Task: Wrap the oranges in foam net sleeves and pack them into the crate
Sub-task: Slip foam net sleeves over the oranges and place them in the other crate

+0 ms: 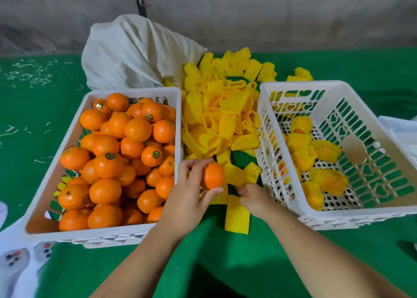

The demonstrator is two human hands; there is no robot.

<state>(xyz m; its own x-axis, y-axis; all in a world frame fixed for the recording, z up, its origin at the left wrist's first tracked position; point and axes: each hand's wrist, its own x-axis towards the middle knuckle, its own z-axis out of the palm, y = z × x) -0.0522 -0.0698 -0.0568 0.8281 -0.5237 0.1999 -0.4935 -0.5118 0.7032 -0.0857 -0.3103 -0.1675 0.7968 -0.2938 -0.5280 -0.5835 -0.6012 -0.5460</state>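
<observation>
Closest to me, a yellow foam sleeve (237, 214) lies flat on the green tabletop (248, 252). Its long side runs away from me, toward my hands.

My right hand (253, 199) sits at the far end of that sleeve. Its fingers (243, 192) are curled down at the sleeve's edge. I think they are pinching it, but I cannot see the grip well.

My left hand (191, 191) is just beside the right one, a little to the left. Its fingers wrap around one bare orange (212, 176) and hold it up off the tabletop. The orange is right above and left of the sleeve's far end, very near the right hand.

So I judge the next thing is to open the sleeve's mouth and push the orange in along the sleeve's long side.

Past my hands is the big pile of sleeves (221, 117). On the left is the full crate of oranges (67, 139). On the right is the packing crate (383, 214), with a few wrapped oranges (325, 179) inside. The right hand is nearer to it.
</observation>
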